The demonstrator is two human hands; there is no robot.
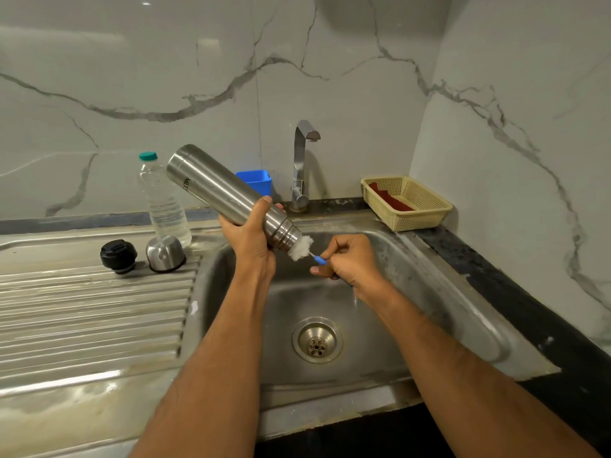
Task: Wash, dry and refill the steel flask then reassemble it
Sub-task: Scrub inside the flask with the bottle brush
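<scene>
My left hand (250,239) grips the steel flask (215,186) near its threaded neck and holds it tilted over the sink (429,276), mouth pointing down to the right. My right hand (350,259) holds the blue handle of a bottle brush (300,248); its white bristles sit at the flask's mouth, partly inside. On the draining board stand the black stopper (118,256) and the steel cup lid (164,253), side by side. A clear water bottle (162,200) with a green cap stands behind them.
A steel tap (301,166) rises behind the sink, no water running. A blue tub (256,180) sits behind the flask. A yellow basket (410,206) with a red cloth rests at the back right corner. The drain (316,340) lies below my hands.
</scene>
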